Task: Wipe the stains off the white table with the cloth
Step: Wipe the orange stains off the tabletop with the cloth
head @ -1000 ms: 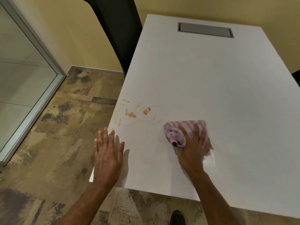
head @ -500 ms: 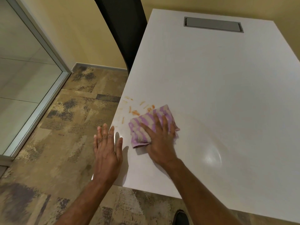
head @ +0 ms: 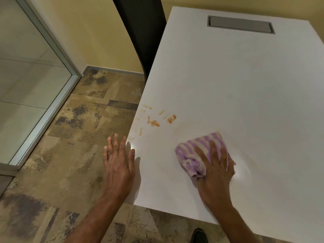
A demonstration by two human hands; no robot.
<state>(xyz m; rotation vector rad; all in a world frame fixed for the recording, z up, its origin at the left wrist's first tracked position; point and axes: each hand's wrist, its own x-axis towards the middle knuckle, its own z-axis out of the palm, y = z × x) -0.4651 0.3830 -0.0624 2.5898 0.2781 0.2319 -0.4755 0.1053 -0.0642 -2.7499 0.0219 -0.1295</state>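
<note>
The stains (head: pixel 154 120), a scatter of orange smears, lie near the left edge of the table (head: pixel 245 85) and are plainly not yet wiped off: the darkest marks show sharp and full in colour, with paler streaks round them. The cloth (head: pixel 201 151), striped purple and white and bunched up, sits on the table to the right of the stains and nearer the person, apart from them with bare white surface between. The right hand (head: pixel 217 169) presses flat on the cloth, fingers spread over it and pinning it down rather than curled round it. The left hand (head: pixel 119 163) rests at the table's edge just below the stains, fingers straight and loose, grasping nothing. By this showing most of the job remains; the cloth must pass over the whole orange patch, likely more than once, since the marks look dried on.
</note>
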